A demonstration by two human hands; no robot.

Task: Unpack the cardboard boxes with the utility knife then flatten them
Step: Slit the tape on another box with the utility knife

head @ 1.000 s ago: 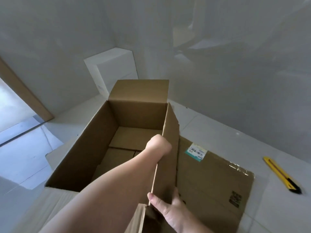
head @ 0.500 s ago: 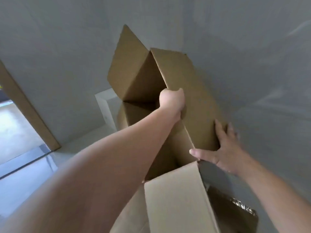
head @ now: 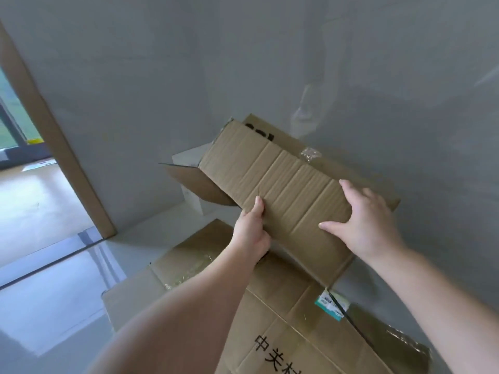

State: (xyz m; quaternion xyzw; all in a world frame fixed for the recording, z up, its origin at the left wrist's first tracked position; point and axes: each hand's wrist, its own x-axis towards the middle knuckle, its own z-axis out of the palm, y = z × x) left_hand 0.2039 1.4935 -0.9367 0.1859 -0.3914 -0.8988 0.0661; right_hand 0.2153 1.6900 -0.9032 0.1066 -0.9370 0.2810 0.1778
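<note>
I hold a brown cardboard box [head: 286, 179] up in front of the grey wall, collapsed nearly flat, with one flap [head: 194, 182] hanging open at its left. My left hand [head: 252, 233] grips its lower left edge, thumb on the front face. My right hand [head: 367, 220] presses flat on the front face at the right, fingers spread. Below lies a flattened cardboard box [head: 283, 314] on the floor, with black printed characters and a teal-white label [head: 332, 303]. The utility knife is out of view.
A small white block [head: 189, 179] stands on the floor behind the held box, against the wall. A brown door frame [head: 54, 136] runs diagonally at the left, opening to a lit room. Glossy white floor tiles [head: 54, 292] spread at lower left.
The box, standing open on the floor a second ago, was lifted and folded nearly flat. My left hand left its inside for the lower edge; my right hand slid onto the front face.
</note>
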